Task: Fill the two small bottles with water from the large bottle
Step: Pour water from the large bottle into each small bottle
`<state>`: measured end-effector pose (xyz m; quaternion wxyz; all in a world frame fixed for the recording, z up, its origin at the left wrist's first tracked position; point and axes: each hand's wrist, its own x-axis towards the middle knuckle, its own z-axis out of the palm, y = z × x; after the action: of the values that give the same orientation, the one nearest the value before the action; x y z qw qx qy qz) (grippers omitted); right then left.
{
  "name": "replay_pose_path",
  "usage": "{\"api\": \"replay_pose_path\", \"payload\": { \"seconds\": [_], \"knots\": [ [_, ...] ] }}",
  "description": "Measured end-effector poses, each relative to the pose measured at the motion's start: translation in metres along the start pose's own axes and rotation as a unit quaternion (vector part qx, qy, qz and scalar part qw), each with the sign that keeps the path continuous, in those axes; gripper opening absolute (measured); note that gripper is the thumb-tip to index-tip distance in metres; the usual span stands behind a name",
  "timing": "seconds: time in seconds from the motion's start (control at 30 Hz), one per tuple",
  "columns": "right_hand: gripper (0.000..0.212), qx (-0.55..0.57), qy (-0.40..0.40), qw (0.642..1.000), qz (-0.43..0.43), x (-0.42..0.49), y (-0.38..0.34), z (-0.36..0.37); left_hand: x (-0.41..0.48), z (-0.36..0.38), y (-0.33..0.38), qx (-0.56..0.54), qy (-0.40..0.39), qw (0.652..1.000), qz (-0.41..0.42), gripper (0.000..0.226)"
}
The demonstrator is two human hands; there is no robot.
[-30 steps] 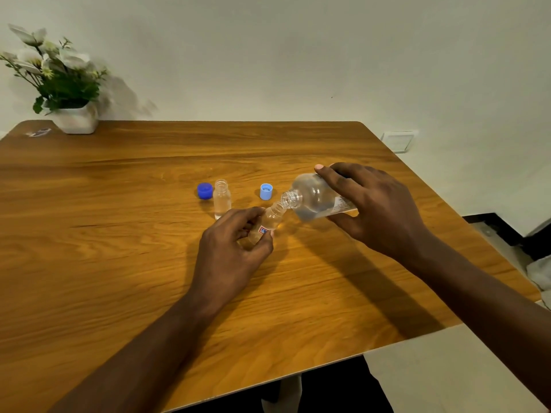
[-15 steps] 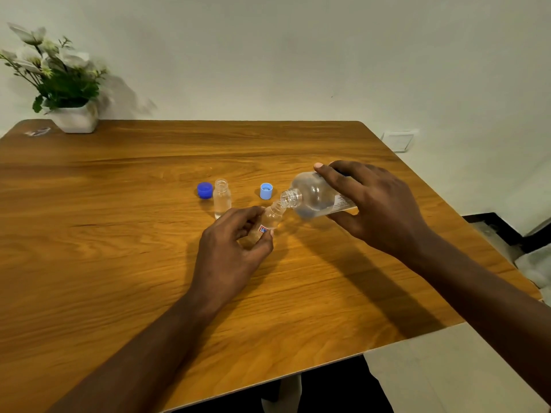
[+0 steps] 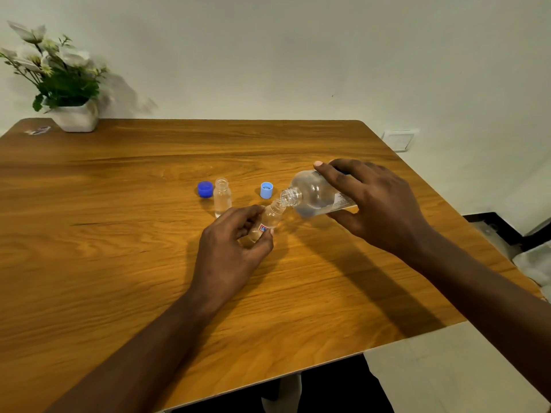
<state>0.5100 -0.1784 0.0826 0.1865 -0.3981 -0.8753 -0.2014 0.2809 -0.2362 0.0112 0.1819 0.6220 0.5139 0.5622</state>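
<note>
My right hand (image 3: 378, 204) grips the large clear bottle (image 3: 313, 195), tipped almost flat with its open mouth pointing left and water pooled in its lower side. My left hand (image 3: 229, 248) pinches a small clear bottle (image 3: 269, 217) with a red-and-blue label, tilted so its neck meets the large bottle's mouth. A second small bottle (image 3: 222, 196) stands upright and uncapped behind my left hand, with clear water in it. A dark blue cap (image 3: 204, 189) lies left of it and a light blue cap (image 3: 266, 190) to its right.
The wooden table (image 3: 119, 263) has its right edge close to my right forearm and its front edge near me. A white pot of flowers (image 3: 68, 84) stands at the back left corner, with a small wrapper (image 3: 37, 130) beside it.
Almost nothing has moved. The large bottle stays tipped against the small bottle's neck, and both hands keep their hold.
</note>
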Motion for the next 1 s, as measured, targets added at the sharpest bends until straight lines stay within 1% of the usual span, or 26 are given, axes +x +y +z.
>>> {"api": "replay_pose_path", "payload": {
  "seconds": [1.0],
  "knots": [
    [0.076, -0.006, -0.005, 1.000, -0.003, 0.0014, 0.0007, -0.0010, 0.0002, 0.0011, -0.0006, -0.003, 0.002, 1.000, -0.012, 0.036]
  ]
}}
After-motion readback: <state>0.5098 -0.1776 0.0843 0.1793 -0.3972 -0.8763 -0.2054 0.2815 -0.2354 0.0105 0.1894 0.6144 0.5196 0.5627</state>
